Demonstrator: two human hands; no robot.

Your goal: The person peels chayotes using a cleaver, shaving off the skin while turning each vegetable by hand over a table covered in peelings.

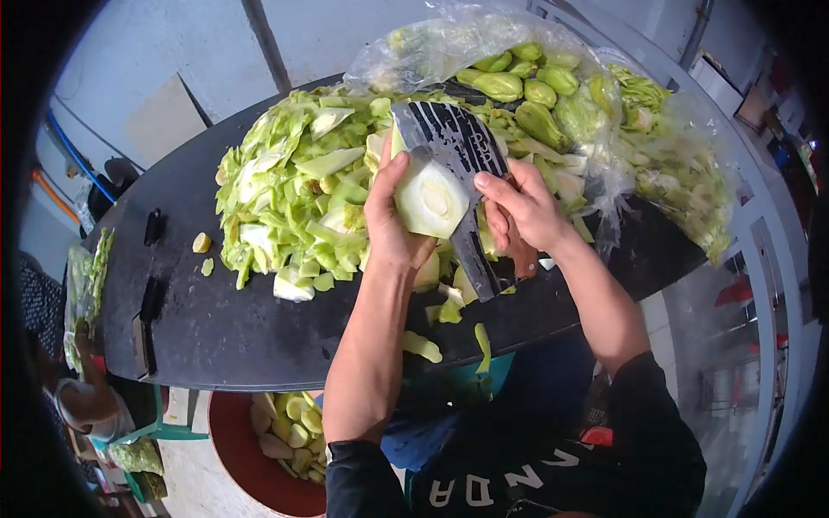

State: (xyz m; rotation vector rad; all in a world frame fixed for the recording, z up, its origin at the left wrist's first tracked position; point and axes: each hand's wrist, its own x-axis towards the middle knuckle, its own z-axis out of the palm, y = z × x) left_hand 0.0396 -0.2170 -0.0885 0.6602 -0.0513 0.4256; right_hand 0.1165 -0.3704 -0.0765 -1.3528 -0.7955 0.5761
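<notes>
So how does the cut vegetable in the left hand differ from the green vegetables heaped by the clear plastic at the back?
The cut vegetable shows a pale, flat face with an oval core; the green vegetables show rounded green skins, no core visible. The cut vegetable is held up in the left hand, while the green vegetables lie piled by the clear plastic. Both show some green.

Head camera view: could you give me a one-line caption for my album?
Left hand holds a cut vegetable, right hand a broad knife, near heaped green peelings on a black table.
</notes>
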